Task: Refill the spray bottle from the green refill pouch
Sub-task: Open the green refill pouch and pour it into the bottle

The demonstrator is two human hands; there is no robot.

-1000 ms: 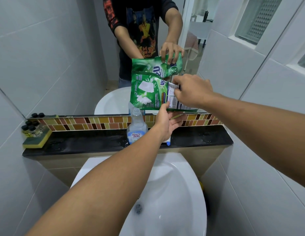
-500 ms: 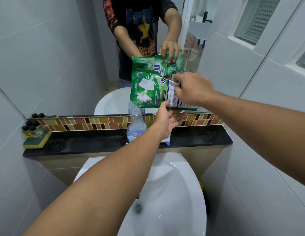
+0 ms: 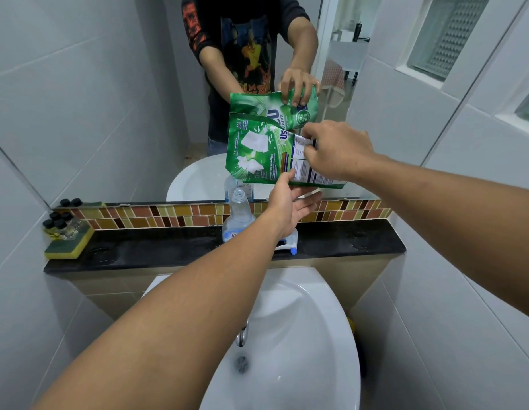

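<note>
I hold the green refill pouch [image 3: 257,152] tilted over the ledge, its lower left corner just above the open neck of the clear spray bottle [image 3: 239,211]. My right hand [image 3: 337,152] pinches the pouch's upper right part. Under the bottom edge is my left hand [image 3: 290,205], thumb pressed on the pouch's face and fingers stretched out below it. The bottle stands upright on the black ledge [image 3: 168,250], its lower part hidden by my left wrist. Its white and blue spray head [image 3: 290,247] lies on the ledge behind that wrist.
A white sink [image 3: 301,335] with a tap [image 3: 242,335] sits below the ledge. At the ledge's left end a yellow-green sponge [image 3: 68,247] carries several small black-capped bottles [image 3: 59,220]. A mirror [image 3: 109,99] rises behind, with tiled walls on both sides.
The pouch has tipped a little further, its lower left corner sinking toward the bottle's neck. My left hand's fingers have straightened out beneath it. The bottle has not moved.
</note>
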